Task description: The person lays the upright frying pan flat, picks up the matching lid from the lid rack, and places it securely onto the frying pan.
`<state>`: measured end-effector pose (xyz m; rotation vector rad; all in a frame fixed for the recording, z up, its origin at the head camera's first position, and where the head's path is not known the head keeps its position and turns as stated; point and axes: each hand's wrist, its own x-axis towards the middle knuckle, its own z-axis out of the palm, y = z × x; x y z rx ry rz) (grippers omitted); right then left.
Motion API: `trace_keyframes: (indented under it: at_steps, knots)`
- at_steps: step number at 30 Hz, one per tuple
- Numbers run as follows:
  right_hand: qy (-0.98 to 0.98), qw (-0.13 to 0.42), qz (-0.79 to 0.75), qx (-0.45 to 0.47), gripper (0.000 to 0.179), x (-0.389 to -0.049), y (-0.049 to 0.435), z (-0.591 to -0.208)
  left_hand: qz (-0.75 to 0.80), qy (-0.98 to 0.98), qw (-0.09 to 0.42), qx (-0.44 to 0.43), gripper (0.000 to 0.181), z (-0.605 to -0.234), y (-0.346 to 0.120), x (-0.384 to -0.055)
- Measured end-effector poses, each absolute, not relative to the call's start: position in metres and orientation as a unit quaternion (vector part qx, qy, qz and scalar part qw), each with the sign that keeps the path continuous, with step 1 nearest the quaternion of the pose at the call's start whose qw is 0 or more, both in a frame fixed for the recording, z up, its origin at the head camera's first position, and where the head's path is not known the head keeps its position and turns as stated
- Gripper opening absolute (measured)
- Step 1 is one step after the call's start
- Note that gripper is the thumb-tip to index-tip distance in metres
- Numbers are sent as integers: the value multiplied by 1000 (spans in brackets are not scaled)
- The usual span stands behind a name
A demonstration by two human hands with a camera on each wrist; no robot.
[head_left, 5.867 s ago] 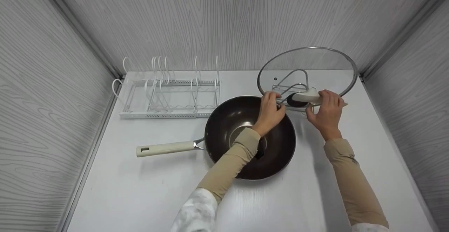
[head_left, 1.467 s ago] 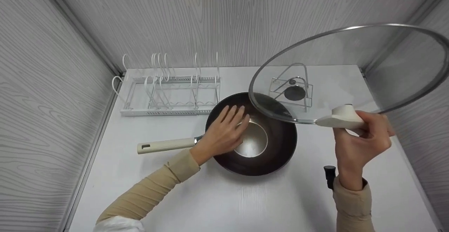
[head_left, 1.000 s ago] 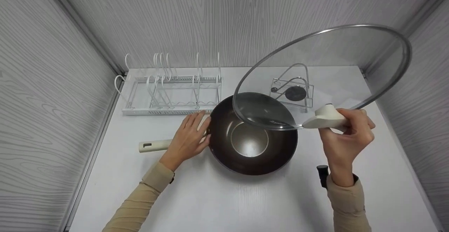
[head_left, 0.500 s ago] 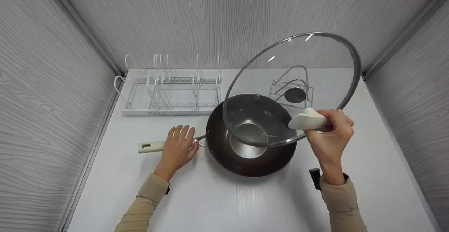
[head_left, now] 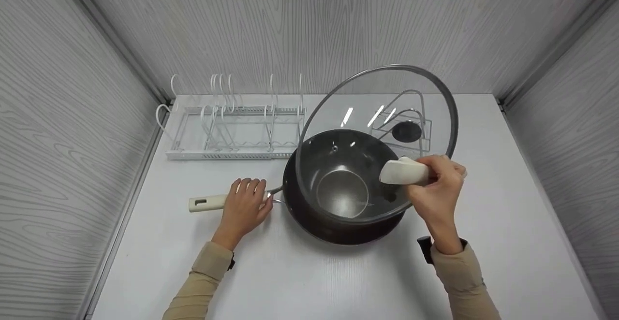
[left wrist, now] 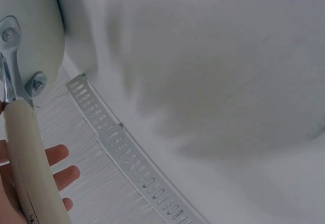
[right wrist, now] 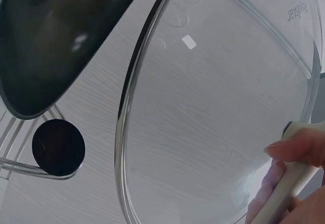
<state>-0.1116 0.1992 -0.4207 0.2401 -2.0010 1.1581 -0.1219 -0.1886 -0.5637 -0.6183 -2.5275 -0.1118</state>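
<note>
A dark brown wok (head_left: pixel 333 233) stands on the table with its long cream handle (head_left: pixel 208 203) pointing left. My left hand (head_left: pixel 242 209) grips that handle near the wok's metal bracket; in the left wrist view, fingertips (left wrist: pixel 67 177) show past the handle's far side. My right hand (head_left: pixel 437 192) holds a large glass lid by its cream knob (head_left: pixel 405 171), thumb on one side and fingers on the other. The lid (head_left: pixel 370 100) is tilted, far edge raised, and overlaps most of the wok in the head view. Through the glass, the wok's inside shows nothing in it.
A white wire rack (head_left: pixel 227 154) with several upright hoops stands at the back left. Behind the lid, at the back right, is a small wire stand (head_left: pixel 428 138) with a dark round disc (right wrist: pixel 58 148). Wood-grain panels (head_left: pixel 309 30) enclose the table at the back and sides.
My left hand has moved from over the wok onto its handle. My right hand has brought the lid away from the small stand, then left and down over the wok.
</note>
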Motion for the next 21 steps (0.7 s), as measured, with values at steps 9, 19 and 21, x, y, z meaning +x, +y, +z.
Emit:
trace_keyframes:
  at_steps: [9, 19, 21]
  knots:
    - [-820, 356, 437, 103, 23, -125, 197, -444, -64, -932, 256, -248, 33, -560, -206, -116]
    - [-863, 286, 399, 118, 24, -143, 187, -451, -83, -938, 249, -227, 27, -554, -220, -108]
    - [-872, 270, 391, 121, 25, -147, 185, -454, -87, -936, 246, -236, 27, -554, -221, -107]
